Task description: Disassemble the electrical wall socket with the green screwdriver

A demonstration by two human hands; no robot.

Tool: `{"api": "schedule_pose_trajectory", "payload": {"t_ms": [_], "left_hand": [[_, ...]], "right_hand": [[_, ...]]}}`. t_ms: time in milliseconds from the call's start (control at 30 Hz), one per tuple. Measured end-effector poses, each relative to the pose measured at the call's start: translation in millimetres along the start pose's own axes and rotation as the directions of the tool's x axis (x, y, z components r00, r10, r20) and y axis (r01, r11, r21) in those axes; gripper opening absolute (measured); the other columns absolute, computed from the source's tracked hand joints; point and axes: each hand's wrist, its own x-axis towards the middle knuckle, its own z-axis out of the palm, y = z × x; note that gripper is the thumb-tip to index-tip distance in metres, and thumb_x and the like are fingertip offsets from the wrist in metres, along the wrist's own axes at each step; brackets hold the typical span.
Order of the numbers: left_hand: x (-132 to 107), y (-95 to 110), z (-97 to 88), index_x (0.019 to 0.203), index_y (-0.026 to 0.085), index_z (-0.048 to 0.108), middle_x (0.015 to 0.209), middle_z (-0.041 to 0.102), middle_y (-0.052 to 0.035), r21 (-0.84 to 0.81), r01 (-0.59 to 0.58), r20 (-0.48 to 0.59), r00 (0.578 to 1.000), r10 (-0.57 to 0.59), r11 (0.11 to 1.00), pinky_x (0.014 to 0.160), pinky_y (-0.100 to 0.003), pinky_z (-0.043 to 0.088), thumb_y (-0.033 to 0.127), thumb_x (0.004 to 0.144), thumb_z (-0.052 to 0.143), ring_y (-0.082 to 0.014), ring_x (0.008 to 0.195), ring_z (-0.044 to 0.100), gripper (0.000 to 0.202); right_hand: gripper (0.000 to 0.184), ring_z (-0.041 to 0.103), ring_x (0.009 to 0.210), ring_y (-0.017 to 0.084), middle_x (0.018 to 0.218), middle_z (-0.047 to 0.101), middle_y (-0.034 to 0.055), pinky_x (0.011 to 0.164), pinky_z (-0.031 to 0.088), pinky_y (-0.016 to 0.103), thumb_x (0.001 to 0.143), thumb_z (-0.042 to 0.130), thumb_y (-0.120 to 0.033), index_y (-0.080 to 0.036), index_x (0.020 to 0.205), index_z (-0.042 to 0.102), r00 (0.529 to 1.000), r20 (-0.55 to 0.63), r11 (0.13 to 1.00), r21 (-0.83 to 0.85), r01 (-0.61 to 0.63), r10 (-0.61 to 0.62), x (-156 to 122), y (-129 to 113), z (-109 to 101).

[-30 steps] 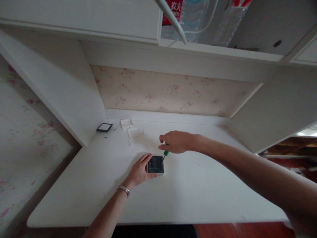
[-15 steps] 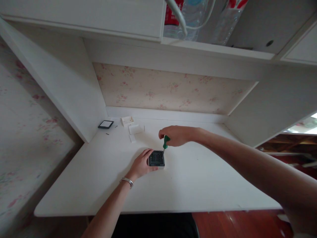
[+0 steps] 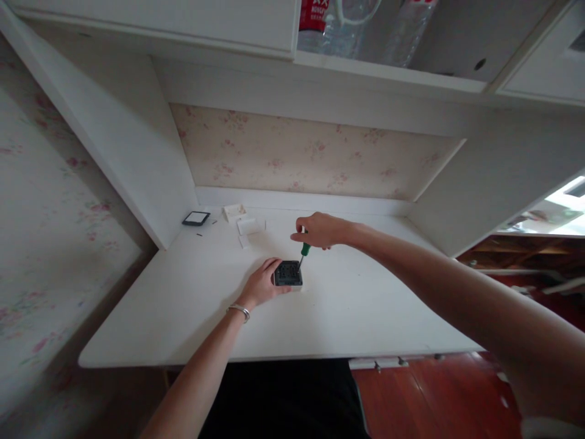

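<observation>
My left hand (image 3: pixel 265 283) grips the left side of a small square box (image 3: pixel 288 274), dark inside with white sides, on the white desk (image 3: pixel 361 311). It looks like a wall socket or switch box. My right hand (image 3: pixel 317 230) is closed around the green handle of a screwdriver (image 3: pixel 305 249). The slightly tilted shaft runs down to the box's right edge, where the tip meets the dark part. Whether a screw sits under the tip is too small to tell.
At the back left lie a dark square frame with a white middle (image 3: pixel 196 218), a small cream box (image 3: pixel 234 212), white flat pieces (image 3: pixel 247 226) and small dark bits (image 3: pixel 199 235). A shelf overhead holds plastic bottles (image 3: pixel 351 30). A side panel (image 3: pixel 114 140) bounds the left.
The head view has shifted, so the desk sits higher in the picture. The fingers of my right hand have changed their grip on the screwdriver handle. My left hand still holds the box.
</observation>
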Motion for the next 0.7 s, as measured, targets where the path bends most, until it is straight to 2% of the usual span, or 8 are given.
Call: {"api": "schedule_pose_trajectory", "payload": {"t_ms": [100, 200, 267, 367, 467, 567, 633, 700], "left_hand": [[-1.2, 0.1, 0.2, 0.130, 0.023, 0.042, 0.136, 0.041, -0.0066, 0.020, -0.016, 0.012, 1.000, 0.016, 1.000, 0.106, -0.037, 0.036, 0.055, 0.065, 0.069, -0.0249, 0.122, 0.044, 0.077], [-1.9, 1.0, -0.1, 0.131, 0.021, 0.041, 0.139, 0.035, -0.0091, 0.042, -0.031, 0.011, 0.999, 0.031, 0.999, 0.105, -0.038, 0.036, 0.055, 0.066, 0.068, -0.0265, 0.123, 0.043, 0.079], [-2.0, 1.9, -0.2, 0.132, 0.022, 0.040, 0.137, 0.036, -0.0093, 0.044, -0.028, 0.009, 1.000, 0.028, 0.999, 0.104, -0.039, 0.037, 0.053, 0.066, 0.069, -0.0266, 0.120, 0.045, 0.079], [-1.9, 3.0, -0.4, 0.131, 0.023, 0.040, 0.134, 0.039, -0.0079, 0.030, -0.020, 0.004, 1.000, 0.020, 0.999, 0.103, -0.039, 0.038, 0.049, 0.066, 0.071, -0.0257, 0.117, 0.047, 0.076], [-2.0, 3.7, -0.8, 0.130, 0.024, 0.041, 0.133, 0.040, -0.0071, 0.013, -0.016, -0.001, 1.000, 0.016, 1.000, 0.102, -0.038, 0.039, 0.048, 0.066, 0.071, -0.0249, 0.116, 0.048, 0.075], [-2.0, 4.0, -1.7, 0.130, 0.023, 0.041, 0.131, 0.041, -0.0074, 0.005, -0.014, 0.006, 1.000, 0.014, 1.000, 0.101, -0.037, 0.040, 0.051, 0.066, 0.070, -0.0245, 0.114, 0.049, 0.075], [-1.7, 4.2, -2.3, 0.129, 0.023, 0.042, 0.130, 0.042, -0.0074, 0.005, -0.016, 0.009, 1.000, 0.015, 1.000, 0.102, -0.037, 0.039, 0.053, 0.066, 0.069, -0.0245, 0.114, 0.049, 0.075], [-1.2, 4.4, -2.8, 0.129, 0.023, 0.042, 0.130, 0.042, -0.0073, 0.004, -0.017, 0.010, 1.000, 0.017, 1.000, 0.102, -0.037, 0.039, 0.052, 0.066, 0.070, -0.0244, 0.115, 0.049, 0.075]], "right_hand": [[0.029, 0.063, 0.063, 0.014, 0.085, 0.069, 0.0068, 0.061, 0.042, 0.024, 0.079, 0.050, -0.031, -0.017, 0.102, 0.059, 0.993, -0.017, 0.992, -0.040, 0.117, -0.118, -2.9, 0.9, -1.1], [0.041, 0.063, 0.088, 0.020, 0.106, 0.065, 0.0101, 0.068, 0.043, 0.024, 0.067, 0.063, -0.029, -0.018, 0.106, 0.058, 0.958, -0.070, 0.956, -0.115, 0.269, -0.278, -5.3, 1.9, -2.8], [0.044, 0.063, 0.084, 0.021, 0.101, 0.067, 0.0109, 0.068, 0.043, 0.026, 0.069, 0.062, -0.041, -0.018, 0.106, 0.058, 0.973, -0.072, 0.971, -0.114, 0.210, -0.219, -6.1, 1.1, -4.0], [0.042, 0.063, 0.060, 0.017, 0.075, 0.069, 0.0078, 0.060, 0.042, 0.027, 0.083, 0.042, -0.050, -0.016, 0.100, 0.060, 0.999, -0.017, 0.996, -0.080, 0.035, -0.036, -5.4, -1.2, -5.3], [0.032, 0.063, 0.065, 0.015, 0.087, 0.069, 0.0081, 0.060, 0.042, 0.024, 0.080, 0.048, -0.036, -0.016, 0.103, 0.059, 0.989, -0.030, 0.987, -0.075, 0.144, -0.147, -3.6, -2.0, -5.5], [0.045, 0.064, 0.073, 0.016, 0.106, 0.065, 0.0104, 0.061, 0.042, 0.023, 0.069, 0.062, -0.034, -0.017, 0.111, 0.055, 0.971, -0.039, 0.969, -0.084, 0.233, -0.236, -2.4, -2.0, -4.9], [0.044, 0.062, 0.060, 0.014, 0.095, 0.068, 0.0093, 0.058, 0.042, 0.024, 0.075, 0.056, -0.044, -0.016, 0.110, 0.056, 0.987, 0.007, 0.985, -0.065, 0.162, -0.162, -2.3, -2.2, -4.5], [0.039, 0.058, 0.050, 0.012, 0.077, 0.069, 0.0063, 0.057, 0.041, 0.025, 0.083, 0.042, -0.044, -0.015, 0.104, 0.059, 0.993, 0.024, 0.991, -0.061, 0.117, -0.115, -2.3, -2.1, -4.2]]}}
